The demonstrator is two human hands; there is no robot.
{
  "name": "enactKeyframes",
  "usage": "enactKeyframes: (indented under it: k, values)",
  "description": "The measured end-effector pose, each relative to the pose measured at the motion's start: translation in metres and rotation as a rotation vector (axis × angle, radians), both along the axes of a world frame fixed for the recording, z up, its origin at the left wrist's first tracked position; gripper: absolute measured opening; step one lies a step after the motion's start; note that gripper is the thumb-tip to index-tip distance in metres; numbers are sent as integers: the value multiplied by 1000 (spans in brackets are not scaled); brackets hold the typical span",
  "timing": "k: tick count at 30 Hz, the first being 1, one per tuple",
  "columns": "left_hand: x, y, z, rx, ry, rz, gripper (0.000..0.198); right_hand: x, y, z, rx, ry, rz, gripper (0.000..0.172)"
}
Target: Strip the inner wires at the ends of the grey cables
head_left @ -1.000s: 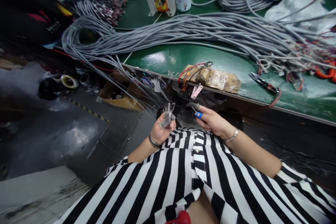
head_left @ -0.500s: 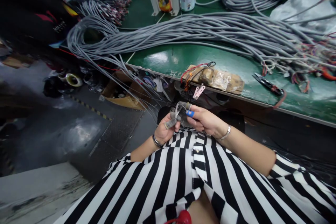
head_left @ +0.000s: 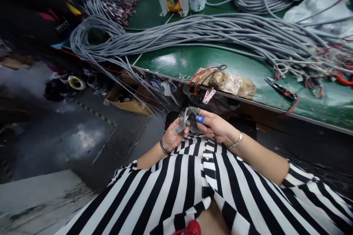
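Note:
Low in front of my striped shirt, my left hand (head_left: 176, 132) pinches the frayed wire ends (head_left: 185, 115) of grey cable, with grey covers on its fingers. Close beside it on the right, my right hand (head_left: 211, 125) has its fingers pressed together, with a grey cover on one finger and blue on another. A thin strand shows near its fingertips, but what it grips is too small to make out. Grey cables (head_left: 138, 80) hang from the bench down toward my hands.
On the green bench (head_left: 171, 60) lie a long grey cable bundle (head_left: 193, 31), pliers (head_left: 281, 89) and a taped block (head_left: 231, 82). A pink clip (head_left: 209, 96) is at the bench edge. An open cardboard box (head_left: 129, 104) stands below. Bottles and coils are at the back.

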State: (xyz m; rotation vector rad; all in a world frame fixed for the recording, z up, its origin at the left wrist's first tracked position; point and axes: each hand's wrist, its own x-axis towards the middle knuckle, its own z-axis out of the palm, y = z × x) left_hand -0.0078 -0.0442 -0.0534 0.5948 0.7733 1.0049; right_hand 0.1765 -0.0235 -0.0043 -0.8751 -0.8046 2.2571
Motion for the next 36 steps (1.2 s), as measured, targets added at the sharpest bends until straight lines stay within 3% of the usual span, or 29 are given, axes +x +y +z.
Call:
enactKeyframes:
  k: [13, 28, 36]
  values:
    - [0, -1, 2, -10, 7, -2, 39, -1, -1, -4, 15, -8, -25, 43]
    - [1, -1, 2, -7, 15, 7, 41, 0, 0, -3, -38, 1, -32, 19]
    - [2, 1, -3, 28, 63, -5, 37, -8, -3, -5, -133, -61, -107, 11]
